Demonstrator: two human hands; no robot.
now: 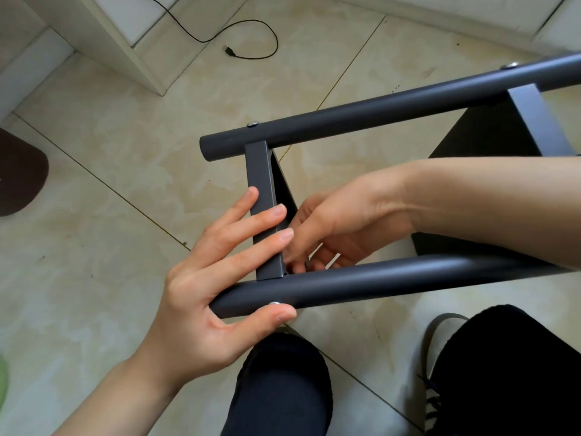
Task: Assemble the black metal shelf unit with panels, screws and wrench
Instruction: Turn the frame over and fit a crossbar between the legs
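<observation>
The person's knees in black trousers (279,388) occupy the nearest foreground above the beige tiled floor (125,152). The left hand (220,278) grasps the near dark grey round metal tube (377,280): the thumb presses beside a silver screw head (274,303), and the fingers lie extended across the flat dark grey metal crossbar (262,196). The right hand (330,228) reaches behind this crossbar with fingers curled at the joint; what it holds cannot be determined. The far round tube (393,113) carries further screws. A black cable (251,36) lies on the floor beyond.
</observation>
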